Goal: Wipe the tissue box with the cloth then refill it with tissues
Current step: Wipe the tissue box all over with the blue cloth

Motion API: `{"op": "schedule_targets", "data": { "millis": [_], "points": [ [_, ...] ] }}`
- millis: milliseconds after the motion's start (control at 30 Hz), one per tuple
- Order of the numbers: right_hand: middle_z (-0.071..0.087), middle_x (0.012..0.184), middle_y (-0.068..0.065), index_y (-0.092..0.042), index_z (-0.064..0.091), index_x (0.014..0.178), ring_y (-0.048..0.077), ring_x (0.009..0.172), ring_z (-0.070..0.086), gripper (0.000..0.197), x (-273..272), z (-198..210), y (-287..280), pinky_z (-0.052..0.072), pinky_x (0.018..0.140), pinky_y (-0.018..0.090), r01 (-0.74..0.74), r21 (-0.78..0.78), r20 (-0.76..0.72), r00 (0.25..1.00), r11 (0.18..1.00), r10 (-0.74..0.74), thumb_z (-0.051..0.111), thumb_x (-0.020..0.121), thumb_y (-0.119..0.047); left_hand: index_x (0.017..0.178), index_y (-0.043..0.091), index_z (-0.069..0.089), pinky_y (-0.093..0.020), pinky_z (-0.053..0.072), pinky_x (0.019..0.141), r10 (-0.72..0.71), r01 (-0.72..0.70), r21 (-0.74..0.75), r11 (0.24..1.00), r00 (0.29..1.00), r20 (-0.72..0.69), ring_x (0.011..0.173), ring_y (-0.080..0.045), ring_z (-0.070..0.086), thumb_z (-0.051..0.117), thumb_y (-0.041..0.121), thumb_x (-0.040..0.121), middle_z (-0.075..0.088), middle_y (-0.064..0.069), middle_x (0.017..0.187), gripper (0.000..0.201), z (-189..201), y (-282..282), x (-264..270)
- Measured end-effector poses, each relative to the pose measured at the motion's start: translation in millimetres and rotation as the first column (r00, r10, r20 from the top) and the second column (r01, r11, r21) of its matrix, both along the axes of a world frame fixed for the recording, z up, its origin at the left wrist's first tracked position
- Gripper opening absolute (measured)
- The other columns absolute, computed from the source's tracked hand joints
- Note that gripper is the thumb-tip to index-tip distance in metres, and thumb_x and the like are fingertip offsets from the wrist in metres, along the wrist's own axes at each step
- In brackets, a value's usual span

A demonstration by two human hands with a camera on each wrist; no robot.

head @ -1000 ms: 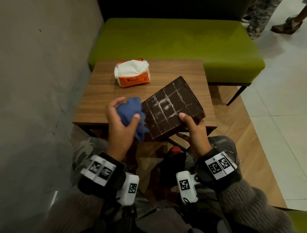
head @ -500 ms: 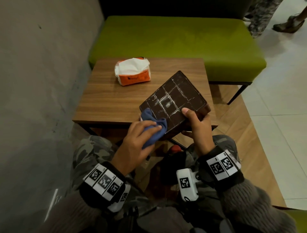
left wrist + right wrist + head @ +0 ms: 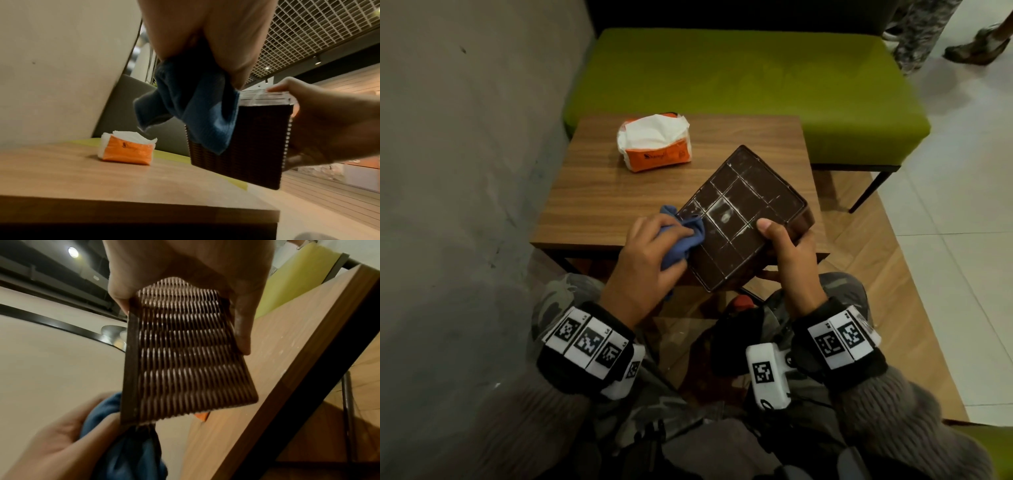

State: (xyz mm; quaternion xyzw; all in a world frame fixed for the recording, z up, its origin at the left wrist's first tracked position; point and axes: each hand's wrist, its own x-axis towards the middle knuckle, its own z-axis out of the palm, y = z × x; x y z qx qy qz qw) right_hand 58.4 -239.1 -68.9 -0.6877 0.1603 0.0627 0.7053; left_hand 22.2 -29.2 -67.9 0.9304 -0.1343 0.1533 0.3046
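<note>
A dark brown woven tissue box (image 3: 741, 219) is held tilted above the near edge of the table, its gridded, white-streaked underside facing up. My right hand (image 3: 789, 250) grips its near right corner, thumb on the gridded face, fingers along the woven side (image 3: 185, 353). My left hand (image 3: 647, 260) holds a bunched blue cloth (image 3: 681, 240) and presses it against the box's left corner; the cloth (image 3: 197, 110) hangs down over the woven side (image 3: 246, 139). An orange pack of white tissues (image 3: 655, 144) lies at the table's far left.
The small wooden table (image 3: 619, 198) stands against a grey wall on the left. A green bench (image 3: 756, 78) runs behind it. Someone's feet (image 3: 976, 44) stand on the tiled floor at the far right. My knees sit under the table's near edge.
My left hand brought the cloth from beside the box onto its near edge, then up to the left corner of the gridded face. The right hand kept hold of the box.
</note>
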Motion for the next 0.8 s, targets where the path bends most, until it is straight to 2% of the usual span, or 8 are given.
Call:
{"op": "schedule_targets", "data": {
  "millis": [133, 233, 300, 433, 500, 567, 733, 800],
  "points": [
    [0.063, 0.120, 0.005, -0.023, 0.041, 0.130, 0.025, 0.105, 0.065, 0.093, -3, 1, -4, 0.056, 0.085, 0.050, -0.002, 0.019, -0.002, 1.000, 1.000, 0.002, 0.070, 0.050, -0.060, 0.113, 0.010, 0.062, -0.016, 0.031, 0.094, -0.171, 0.170, 0.110, 0.979, 0.985, 0.008, 0.107, -0.016, 0.043, 0.056, 0.024, 0.078, 0.052, -0.004, 0.115, 0.038, -1, -9, -16],
    [0.064, 0.119, 0.006, -0.021, 0.041, 0.132, 0.025, 0.105, 0.065, 0.092, -5, 1, -3, 0.053, 0.091, 0.053, -0.009, 0.014, 0.005, 1.000, 1.000, 0.009, 0.071, 0.053, -0.059, 0.111, 0.012, 0.063, -0.019, 0.034, 0.092, -0.045, 0.045, 0.002, 0.999, 0.999, -0.004, 0.105, -0.013, 0.042, 0.056, 0.025, 0.078, 0.053, -0.002, 0.112, 0.036, 4, -3, -6],
    [0.065, 0.119, 0.006, -0.021, 0.043, 0.130, 0.025, 0.105, 0.066, 0.092, -4, 1, -2, 0.053, 0.091, 0.054, 0.006, 0.014, -0.003, 1.000, 1.000, -0.006, 0.071, 0.052, -0.060, 0.110, 0.012, 0.063, -0.012, 0.030, 0.092, 0.006, -0.007, -0.033, 0.999, 1.000, -0.005, 0.104, -0.012, 0.042, 0.056, 0.025, 0.077, 0.054, -0.003, 0.111, 0.036, 6, -5, -6],
    [0.062, 0.123, 0.008, -0.024, 0.041, 0.130, 0.027, 0.106, 0.064, 0.092, -3, 1, -6, 0.056, 0.084, 0.051, 0.007, 0.039, -0.027, 1.000, 0.999, -0.006, 0.070, 0.051, -0.062, 0.111, 0.013, 0.062, -0.009, 0.028, 0.097, -0.147, 0.147, 0.029, 0.989, 0.989, 0.004, 0.107, -0.010, 0.041, 0.056, 0.023, 0.078, 0.048, 0.003, 0.114, 0.036, 4, -18, -21],
    [0.061, 0.124, 0.007, -0.028, 0.039, 0.128, 0.027, 0.107, 0.064, 0.089, -5, 0, -7, 0.057, 0.080, 0.048, -0.018, 0.046, -0.021, 1.000, 0.999, 0.019, 0.070, 0.052, -0.060, 0.113, 0.016, 0.061, -0.014, 0.032, 0.096, -0.088, 0.087, -0.016, 0.996, 0.996, -0.021, 0.106, -0.010, 0.041, 0.055, 0.025, 0.078, 0.048, 0.004, 0.114, 0.037, 5, -13, -15],
    [0.062, 0.123, 0.006, -0.028, 0.040, 0.128, 0.027, 0.107, 0.064, 0.089, -5, -2, -5, 0.056, 0.085, 0.052, 0.000, 0.037, -0.030, 1.000, 0.999, 0.001, 0.071, 0.052, -0.061, 0.114, 0.015, 0.062, -0.025, 0.038, 0.094, -0.011, 0.009, -0.059, 0.998, 1.000, -0.029, 0.106, -0.014, 0.043, 0.055, 0.025, 0.077, 0.052, 0.000, 0.114, 0.039, 7, -12, -12],
    [0.063, 0.122, 0.008, -0.020, 0.042, 0.130, 0.027, 0.107, 0.064, 0.098, -2, -6, -3, 0.052, 0.091, 0.056, 0.087, 0.041, -0.075, 0.994, 0.995, -0.084, 0.074, 0.048, -0.064, 0.119, 0.012, 0.061, -0.025, 0.036, 0.097, -0.257, 0.256, 0.109, 0.961, 0.966, 0.000, 0.110, -0.019, 0.044, 0.058, 0.022, 0.077, 0.053, -0.005, 0.118, 0.043, 4, -30, -29],
    [0.061, 0.124, 0.007, -0.020, 0.039, 0.132, 0.025, 0.108, 0.064, 0.098, -3, -6, -5, 0.052, 0.092, 0.055, 0.071, 0.045, -0.060, 0.996, 0.996, -0.068, 0.074, 0.051, -0.061, 0.118, 0.013, 0.061, -0.022, 0.034, 0.098, -0.225, 0.225, 0.080, 0.971, 0.974, -0.006, 0.111, -0.019, 0.044, 0.059, 0.022, 0.077, 0.054, -0.005, 0.117, 0.042, 4, -24, -22]
  ]
}}
